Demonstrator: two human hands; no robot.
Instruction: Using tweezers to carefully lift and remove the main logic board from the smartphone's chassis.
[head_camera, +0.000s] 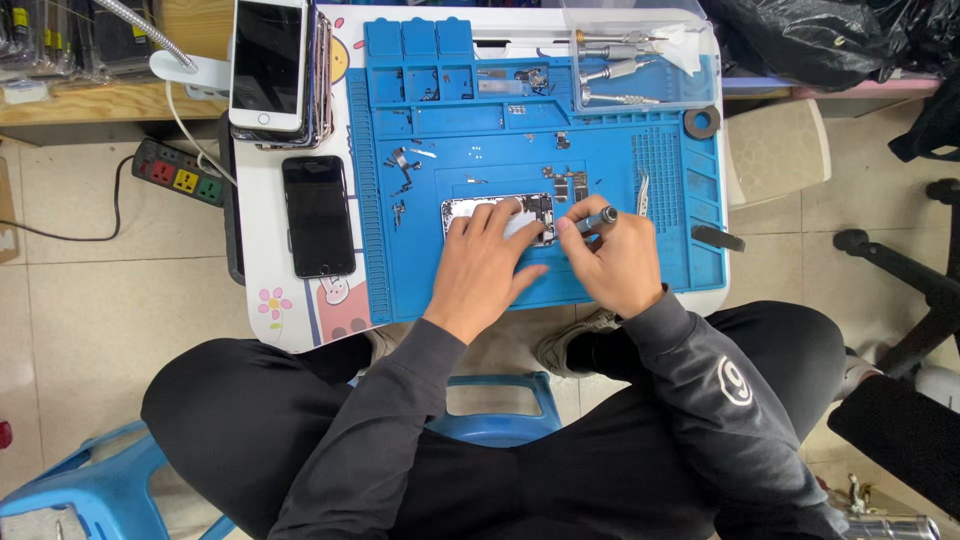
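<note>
My left hand (487, 262) lies flat, pinning the opened phone (500, 217) mid blue repair mat (540, 150). My right hand (617, 262) grips a screwdriver (597, 219), tip at the phone's edge. Screws & small parts (565, 183) already out on mat; looks like teardown's partway, board not out yet.

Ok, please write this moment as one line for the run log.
left hand: pressing on opened phone | right hand: holding screwdriver at phone edge | surface: blue repair mat | beside: black phone
</note>
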